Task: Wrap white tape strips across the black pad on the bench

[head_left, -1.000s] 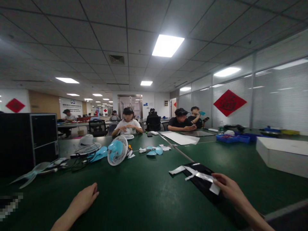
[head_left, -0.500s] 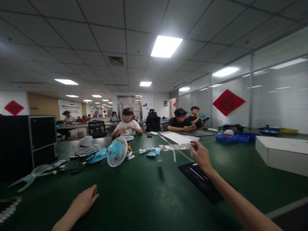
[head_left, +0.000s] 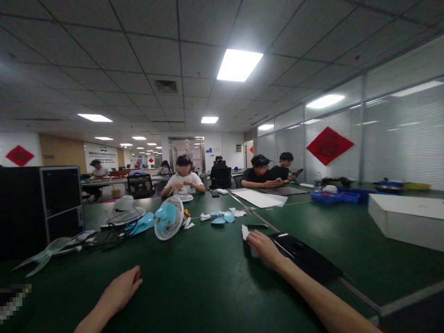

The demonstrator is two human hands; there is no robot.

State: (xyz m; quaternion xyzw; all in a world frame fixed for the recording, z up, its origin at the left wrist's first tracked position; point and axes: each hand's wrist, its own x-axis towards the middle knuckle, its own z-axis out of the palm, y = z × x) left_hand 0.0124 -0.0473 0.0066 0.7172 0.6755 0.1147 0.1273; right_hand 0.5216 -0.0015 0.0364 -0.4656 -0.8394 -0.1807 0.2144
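My right hand [head_left: 262, 245] is low over the green table [head_left: 194, 277], closed on a small white strip [head_left: 244, 231] that looks like paper or tape. A thin curved edge of something pale shows just beyond the fingers; I cannot tell what it is. Beneath and beside my right forearm lies a flat, glossy black panel [head_left: 308, 256], partly hidden by the arm. My left hand [head_left: 120, 291] rests at the near left, fingers curled in, with nothing visible in it. Farther off is a light-blue fan blade [head_left: 218, 220] with white scraps [head_left: 237, 212] beside it.
A white fan grille with blue blades [head_left: 168, 218] stands at left, near cables and more fan parts. A black computer case [head_left: 24, 208] is far left. White sheet [head_left: 262, 198], blue trays [head_left: 335, 198] and white box [head_left: 405, 219] lie right. Several people sit beyond.
My right hand has come down and left, nearer the table, with the white strip; the strip no longer stretches out toward the fan blade. A person at the back lowered a hand. My left hand stayed put.
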